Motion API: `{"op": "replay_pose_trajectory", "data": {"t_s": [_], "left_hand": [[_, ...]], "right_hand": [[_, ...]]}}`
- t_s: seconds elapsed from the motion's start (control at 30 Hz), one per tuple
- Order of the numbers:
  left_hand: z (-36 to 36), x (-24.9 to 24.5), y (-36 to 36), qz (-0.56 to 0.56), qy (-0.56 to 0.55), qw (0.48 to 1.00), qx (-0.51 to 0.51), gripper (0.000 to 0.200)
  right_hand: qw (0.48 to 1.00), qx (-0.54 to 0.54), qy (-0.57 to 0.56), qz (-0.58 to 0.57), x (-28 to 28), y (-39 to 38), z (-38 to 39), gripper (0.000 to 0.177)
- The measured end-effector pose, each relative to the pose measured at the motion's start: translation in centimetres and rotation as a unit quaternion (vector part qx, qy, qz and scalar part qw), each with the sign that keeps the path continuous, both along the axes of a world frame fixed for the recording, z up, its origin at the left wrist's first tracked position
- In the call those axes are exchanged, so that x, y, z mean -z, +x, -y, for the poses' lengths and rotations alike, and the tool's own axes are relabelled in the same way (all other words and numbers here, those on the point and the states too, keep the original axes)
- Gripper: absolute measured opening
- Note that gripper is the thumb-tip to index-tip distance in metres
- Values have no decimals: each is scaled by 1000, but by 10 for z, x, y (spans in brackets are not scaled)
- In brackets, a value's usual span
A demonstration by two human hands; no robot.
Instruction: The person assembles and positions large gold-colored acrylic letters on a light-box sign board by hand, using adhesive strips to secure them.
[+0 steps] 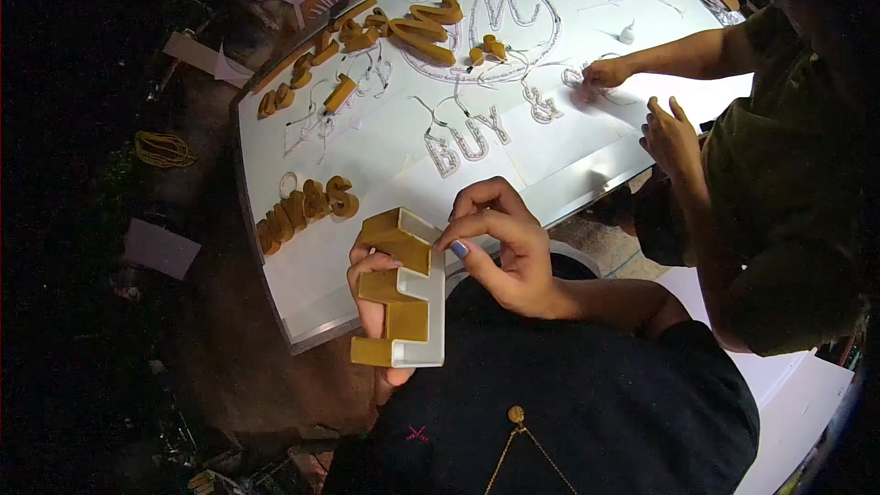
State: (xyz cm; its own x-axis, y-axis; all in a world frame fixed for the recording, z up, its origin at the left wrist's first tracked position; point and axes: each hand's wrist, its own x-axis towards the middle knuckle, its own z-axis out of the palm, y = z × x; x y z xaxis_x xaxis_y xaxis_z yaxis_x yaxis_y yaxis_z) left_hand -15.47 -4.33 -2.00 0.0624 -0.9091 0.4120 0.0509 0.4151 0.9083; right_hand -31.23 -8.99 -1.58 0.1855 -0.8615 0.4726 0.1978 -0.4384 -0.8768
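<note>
A gold-sided channel letter E (423, 312) with a white inside is held up in front of my chest, off the table. My left hand (369, 280) is closed around its gold side, fingers over the notches and a fingertip showing below. At its upper right edge, my right hand (504, 243) pinches with index finger and thumb; a blue nail shows on the thumb. Whether anything thin sits in that pinch is too small to tell. Beyond the letter, LED-lined letters reading BUY (467, 142) and an ampersand (541, 104) lie on the lit table (568, 160).
Gold letters (307, 211) stand at the table's left corner, and more gold letters (426, 32) lie farther back. Loose wires run between the LED letters. At the right, another person's hand (605, 75) touches an LED piece; their other hand (671, 137) hovers near the edge.
</note>
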Motion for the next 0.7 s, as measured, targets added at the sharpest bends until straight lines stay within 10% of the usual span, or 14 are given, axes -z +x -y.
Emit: {"op": "replay_pose_trajectory", "data": {"t_s": [0.7], "left_hand": [[-3,0,3,2,-1,1000,3,99]], "right_hand": [[1000,1,-8,-13,-1,1,0,11]]}}
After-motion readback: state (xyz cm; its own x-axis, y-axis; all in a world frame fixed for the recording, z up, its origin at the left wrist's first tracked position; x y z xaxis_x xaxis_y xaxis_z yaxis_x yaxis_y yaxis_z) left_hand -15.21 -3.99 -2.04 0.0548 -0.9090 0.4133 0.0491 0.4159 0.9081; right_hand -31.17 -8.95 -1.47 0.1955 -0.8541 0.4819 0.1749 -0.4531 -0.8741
